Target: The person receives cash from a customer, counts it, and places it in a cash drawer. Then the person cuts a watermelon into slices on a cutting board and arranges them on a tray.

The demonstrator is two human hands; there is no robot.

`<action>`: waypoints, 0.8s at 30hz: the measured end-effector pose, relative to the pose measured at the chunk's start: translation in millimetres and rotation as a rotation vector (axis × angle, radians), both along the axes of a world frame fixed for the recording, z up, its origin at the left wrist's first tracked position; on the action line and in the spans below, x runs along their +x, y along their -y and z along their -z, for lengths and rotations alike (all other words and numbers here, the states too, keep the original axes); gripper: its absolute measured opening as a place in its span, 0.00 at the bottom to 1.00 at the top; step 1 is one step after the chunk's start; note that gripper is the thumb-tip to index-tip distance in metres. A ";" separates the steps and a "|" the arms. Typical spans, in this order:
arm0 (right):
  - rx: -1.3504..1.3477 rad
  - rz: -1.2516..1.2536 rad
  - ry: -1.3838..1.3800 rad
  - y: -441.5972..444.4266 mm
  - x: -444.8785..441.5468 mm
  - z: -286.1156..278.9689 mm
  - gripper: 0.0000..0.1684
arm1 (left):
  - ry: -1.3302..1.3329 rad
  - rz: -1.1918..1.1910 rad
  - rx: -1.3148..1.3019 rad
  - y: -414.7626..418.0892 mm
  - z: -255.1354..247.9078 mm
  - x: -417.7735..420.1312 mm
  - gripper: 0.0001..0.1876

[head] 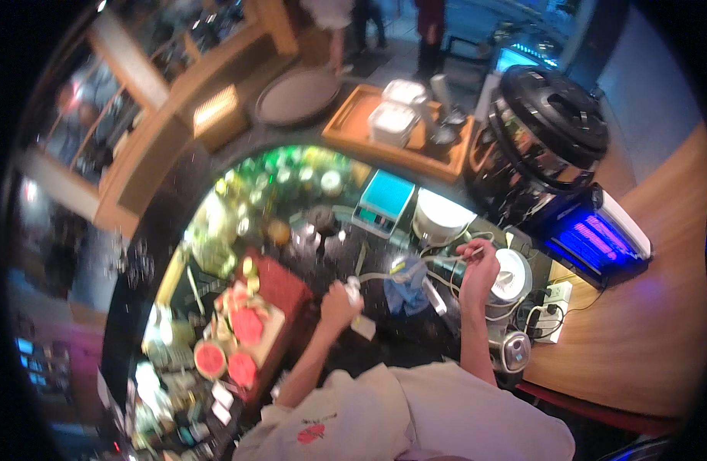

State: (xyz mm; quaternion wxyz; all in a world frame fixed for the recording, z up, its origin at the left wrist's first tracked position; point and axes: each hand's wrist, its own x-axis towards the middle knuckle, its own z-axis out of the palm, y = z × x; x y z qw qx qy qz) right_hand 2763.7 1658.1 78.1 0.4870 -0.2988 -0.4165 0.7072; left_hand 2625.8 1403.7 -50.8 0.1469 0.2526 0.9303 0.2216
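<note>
My left hand (339,305) is closed around the white end of a cord, perhaps its plug. From there the pale cord (382,276) runs rightward over a crumpled blue cloth (408,288) toward my right hand (479,265). The fingers of that hand pinch something thin, apparently part of the cord. Just right of it stands a small white-topped appliance (512,274). A white-handled tool (434,297) lies by the cloth, and a pale tag or card (363,327) is below my left hand. Left of that hand, cut watermelon (247,325) rests on a cutting board (278,322).
A digital scale (383,201) and a white round appliance (440,216) stand ahead. Behind them is a wooden tray (342,124) with white containers (393,124). A blue-lit insect trap (601,242), a large black-lidded pot (552,127) and a power strip (555,311) are right.
</note>
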 end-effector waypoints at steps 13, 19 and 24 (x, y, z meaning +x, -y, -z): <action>0.138 -0.691 -0.331 136.0 -8.6 -27.0 0.12 | 1.048 -0.227 2.346 161.3 -167.4 56.2 0.33; 1.339 -1.079 -0.260 291.1 29.1 -40.8 0.07 | 0.294 -0.359 2.699 272.0 -214.8 102.3 0.26; 1.371 -1.639 -0.519 428.9 100.2 -36.5 0.11 | -0.482 -0.756 2.003 383.8 -169.7 183.0 0.23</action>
